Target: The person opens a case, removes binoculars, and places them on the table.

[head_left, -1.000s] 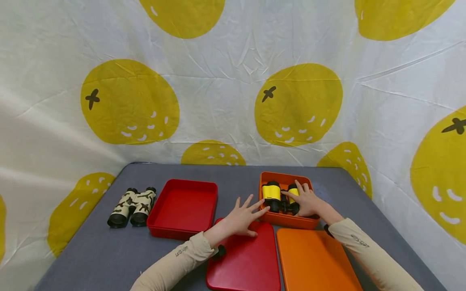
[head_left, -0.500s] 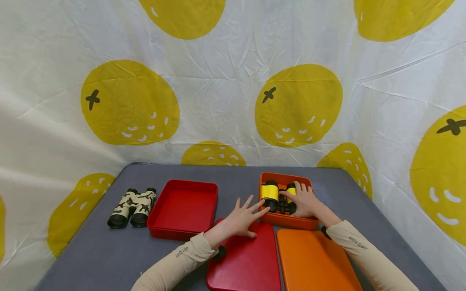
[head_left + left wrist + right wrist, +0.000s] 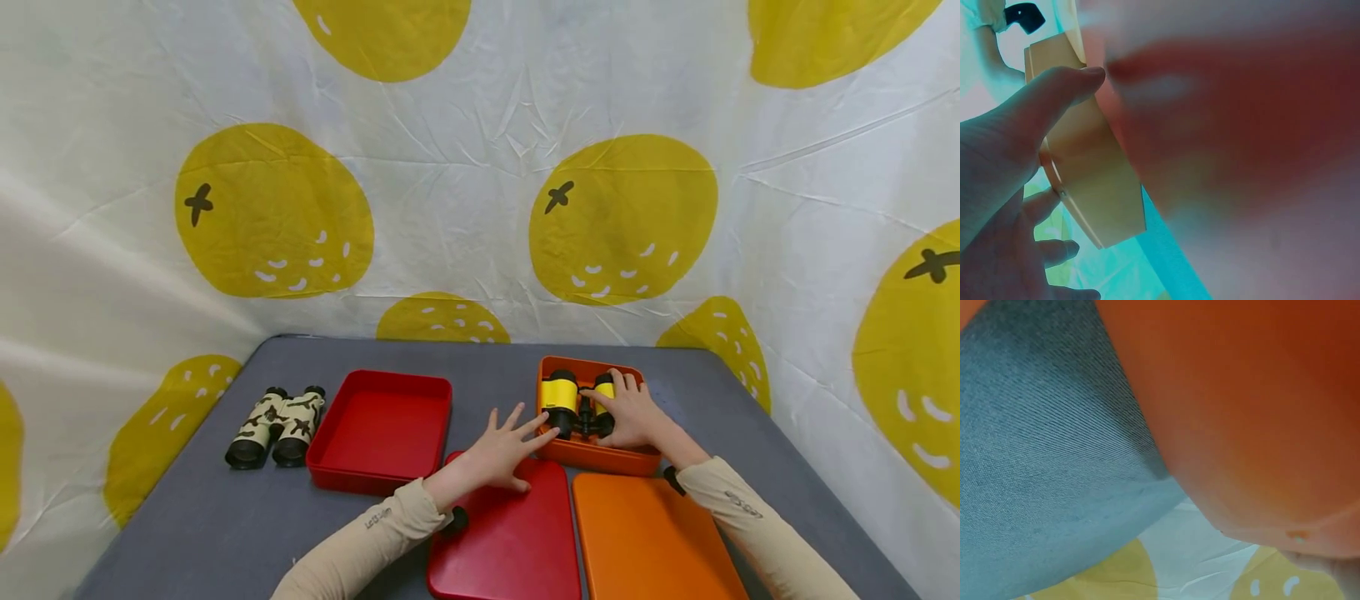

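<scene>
Yellow and black binoculars [image 3: 558,398] lie inside the orange box [image 3: 577,454] at the right back. My right hand [image 3: 633,417] reaches into that box and holds the right barrel, its fingers bent over the barrel. Spread wide, my left hand [image 3: 495,454] is over the far end of the red lid [image 3: 510,542], its fingertips at the orange box's near left corner. In the left wrist view, the thumb and straight fingers of my left hand [image 3: 1016,156] show beside the orange box [image 3: 1097,169]. Orange box wall [image 3: 1241,425] fills much of the right wrist view.
An orange lid [image 3: 652,533] lies right of the red one, in front of the orange box. Left of the middle stands an open red box [image 3: 378,429]. Camouflage binoculars [image 3: 277,425] sit beside it. A patterned cloth [image 3: 465,208] hangs behind the grey table [image 3: 225,533].
The binoculars in the orange box have shifted slightly left together with my right hand. My left hand has stayed put. The head view has turned a little.
</scene>
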`<state>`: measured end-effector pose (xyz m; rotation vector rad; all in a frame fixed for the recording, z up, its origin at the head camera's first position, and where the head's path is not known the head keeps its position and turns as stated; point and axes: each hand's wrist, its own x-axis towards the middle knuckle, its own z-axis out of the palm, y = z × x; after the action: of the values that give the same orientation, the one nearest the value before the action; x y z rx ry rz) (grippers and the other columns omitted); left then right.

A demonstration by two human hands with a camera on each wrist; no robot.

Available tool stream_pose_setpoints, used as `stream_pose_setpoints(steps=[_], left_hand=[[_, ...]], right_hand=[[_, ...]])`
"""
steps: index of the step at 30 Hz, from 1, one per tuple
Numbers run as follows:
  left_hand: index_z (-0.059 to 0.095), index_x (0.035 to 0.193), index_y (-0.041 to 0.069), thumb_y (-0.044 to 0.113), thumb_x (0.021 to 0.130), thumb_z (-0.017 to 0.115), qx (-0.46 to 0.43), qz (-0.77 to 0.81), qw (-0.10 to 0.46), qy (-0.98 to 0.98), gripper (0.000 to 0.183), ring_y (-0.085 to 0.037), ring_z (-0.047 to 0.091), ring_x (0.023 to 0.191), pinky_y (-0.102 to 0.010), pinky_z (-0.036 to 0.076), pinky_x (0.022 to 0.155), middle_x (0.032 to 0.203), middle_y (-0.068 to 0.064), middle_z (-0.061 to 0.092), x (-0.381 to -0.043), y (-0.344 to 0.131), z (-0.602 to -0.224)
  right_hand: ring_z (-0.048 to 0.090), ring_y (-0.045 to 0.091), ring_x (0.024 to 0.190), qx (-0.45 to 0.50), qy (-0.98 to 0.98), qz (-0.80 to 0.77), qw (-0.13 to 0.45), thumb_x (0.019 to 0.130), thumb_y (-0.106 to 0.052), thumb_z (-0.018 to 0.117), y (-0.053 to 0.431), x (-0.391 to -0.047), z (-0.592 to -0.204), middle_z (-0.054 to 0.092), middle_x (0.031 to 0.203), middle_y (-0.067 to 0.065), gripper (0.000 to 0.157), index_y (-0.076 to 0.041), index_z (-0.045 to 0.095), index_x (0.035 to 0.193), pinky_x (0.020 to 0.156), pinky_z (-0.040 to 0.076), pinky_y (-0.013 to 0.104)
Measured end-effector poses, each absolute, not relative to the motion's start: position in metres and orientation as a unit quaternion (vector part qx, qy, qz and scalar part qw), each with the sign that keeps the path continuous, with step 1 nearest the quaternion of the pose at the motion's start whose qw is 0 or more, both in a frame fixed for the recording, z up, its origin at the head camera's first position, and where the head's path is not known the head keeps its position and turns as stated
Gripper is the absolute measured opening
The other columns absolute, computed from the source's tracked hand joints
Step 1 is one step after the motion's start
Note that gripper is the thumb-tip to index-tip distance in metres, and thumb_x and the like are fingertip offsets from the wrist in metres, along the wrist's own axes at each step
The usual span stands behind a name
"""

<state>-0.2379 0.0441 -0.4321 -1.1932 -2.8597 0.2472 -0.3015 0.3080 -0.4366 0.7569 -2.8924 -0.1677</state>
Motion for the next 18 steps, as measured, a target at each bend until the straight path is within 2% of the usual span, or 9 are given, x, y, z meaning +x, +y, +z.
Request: stream_pose_setpoints(steps=[18], left_hand=[[0.015, 0.143, 0.031, 0.056, 0.071, 0.063, -0.384, 0.071, 0.013, -0.920, 0.090, -0.031, 0.015, 0.138, -0.055, 0.028, 0.102, 0.151, 0.004, 0.013, -0.235, 0.043, -0.426]], right_hand=[[0.032, 0.050, 0.111, 0.242, -0.965, -0.025, 0.101, 0.059, -0.054, 0.071, 0.327, -0.293, -0.415, 0.023, 0.132, 0.034, 0.083, -0.020, 0.044, 0.129, 0.076, 0.034, 0.060]])
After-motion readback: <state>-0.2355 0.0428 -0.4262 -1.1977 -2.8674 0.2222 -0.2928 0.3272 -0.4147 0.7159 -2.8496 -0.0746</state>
